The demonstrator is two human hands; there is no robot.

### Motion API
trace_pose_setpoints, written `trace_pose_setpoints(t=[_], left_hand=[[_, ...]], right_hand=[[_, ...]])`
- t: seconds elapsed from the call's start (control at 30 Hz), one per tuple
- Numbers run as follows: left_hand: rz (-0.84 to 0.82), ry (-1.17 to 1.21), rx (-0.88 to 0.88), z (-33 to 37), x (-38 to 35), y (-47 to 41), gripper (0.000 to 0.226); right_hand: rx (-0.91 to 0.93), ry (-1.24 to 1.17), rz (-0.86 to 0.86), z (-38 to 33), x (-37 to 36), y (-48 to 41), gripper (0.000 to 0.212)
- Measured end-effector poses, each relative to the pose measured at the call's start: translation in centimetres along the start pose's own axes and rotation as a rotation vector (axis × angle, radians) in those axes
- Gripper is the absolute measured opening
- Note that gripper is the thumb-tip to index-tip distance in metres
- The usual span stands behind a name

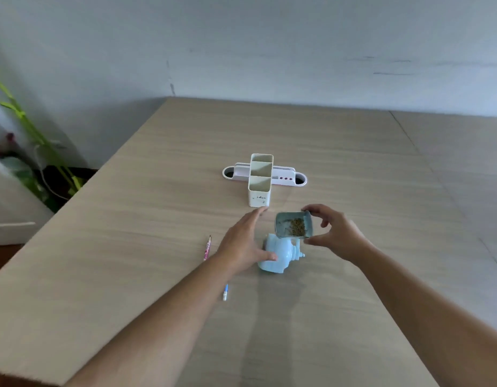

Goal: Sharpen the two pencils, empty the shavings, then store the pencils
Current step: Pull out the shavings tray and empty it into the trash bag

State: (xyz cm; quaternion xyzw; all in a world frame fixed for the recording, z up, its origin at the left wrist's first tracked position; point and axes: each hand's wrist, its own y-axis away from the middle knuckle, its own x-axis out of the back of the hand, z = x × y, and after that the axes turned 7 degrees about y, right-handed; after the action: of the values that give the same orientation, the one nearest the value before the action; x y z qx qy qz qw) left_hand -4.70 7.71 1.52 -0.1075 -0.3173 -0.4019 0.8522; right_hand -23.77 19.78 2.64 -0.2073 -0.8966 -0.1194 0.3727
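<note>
A light blue pencil sharpener (278, 255) stands on the wooden table (130, 261). My left hand (243, 244) rests against its left side, thumb on the body, fingers stretched out. My right hand (335, 233) holds the sharpener's small shavings drawer (294, 225) just above the sharpener, tilted toward me, with brown shavings inside. A pink pencil (207, 247) lies on the table left of my left hand. A blue and white pencil (225, 292) lies nearer me, partly hidden under my left forearm. A white pencil holder (260, 180) with three compartments stands behind the sharpener.
A flat white organiser tray (286, 177) with holes lies behind the pencil holder. A green plant (40, 152) stands off the table's left edge, next to white furniture. A wall runs along the far edge of the table.
</note>
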Motion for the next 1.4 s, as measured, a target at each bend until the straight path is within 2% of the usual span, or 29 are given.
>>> trace_pose_setpoints(t=[0.07, 0.2, 0.33, 0.43, 0.5, 0.6, 0.73, 0.83, 1.0, 1.07, 1.13, 1.2, 1.3, 1.4], left_hand=[[0.112, 0.123, 0.046, -0.8, 2.1, 1.7, 0.104], [0.392, 0.197, 0.208, -4.6, 6.8, 9.4, 0.079], [0.612, 0.120, 0.370, -9.3, 11.2, 19.4, 0.060], [0.730, 0.068, 0.480, -12.9, 14.4, 27.2, 0.058], [0.796, 0.085, 0.565, -15.5, 16.3, 32.6, 0.060], [0.836, 0.116, 0.622, -19.7, 18.5, 39.8, 0.056], [0.808, 0.176, 0.717, -25.6, 20.5, 47.1, 0.055], [0.794, 0.207, 0.795, -29.9, 20.7, 50.0, 0.060], [0.850, 0.357, 0.992, -37.8, 16.8, 51.4, 0.094], [0.885, 0.459, 1.095, -41.4, 13.6, 51.7, 0.091], [0.895, 0.558, 1.197, -45.1, 10.3, 51.8, 0.079], [0.857, 0.632, 1.258, -48.7, 7.2, 51.4, 0.063], [0.792, 0.677, 1.287, -53.6, 3.3, 50.7, 0.051], [0.753, 0.747, 1.291, -58.4, -0.2, 49.8, 0.068]], right_hand=[[0.123, 0.018, -0.096, -3.6, -2.0, -1.7, 0.066], [0.382, 0.029, -0.366, -12.0, -9.4, -2.4, 0.066], [0.576, 0.092, -0.566, -20.4, -18.1, 0.3, 0.064], [0.678, 0.070, -0.762, -26.5, -24.6, 3.5, 0.066], [0.644, -0.036, -0.939, -30.2, -29.6, 6.1, 0.057], [0.462, -0.193, -1.128, -34.5, -36.6, 10.1, 0.034], [0.266, -0.276, -1.345, -38.0, -45.1, 13.8, 0.033], [0.173, -0.275, -1.424, -39.1, -50.6, 14.8, 0.034], [-0.045, -0.235, -1.403, -36.6, -58.9, 14.6, 0.038], [-0.131, -0.168, -1.323, -34.1, -62.2, 14.1, 0.040], [-0.159, -0.044, -1.205, -31.1, -65.9, 13.2, 0.039], [-0.077, 0.111, -1.082, -28.3, -69.7, 12.5, 0.037], [0.247, 0.329, -0.912, -25.3, -75.2, 11.9, 0.037], [0.554, 0.459, -0.691, -22.2, -80.1, 12.1, 0.042]])
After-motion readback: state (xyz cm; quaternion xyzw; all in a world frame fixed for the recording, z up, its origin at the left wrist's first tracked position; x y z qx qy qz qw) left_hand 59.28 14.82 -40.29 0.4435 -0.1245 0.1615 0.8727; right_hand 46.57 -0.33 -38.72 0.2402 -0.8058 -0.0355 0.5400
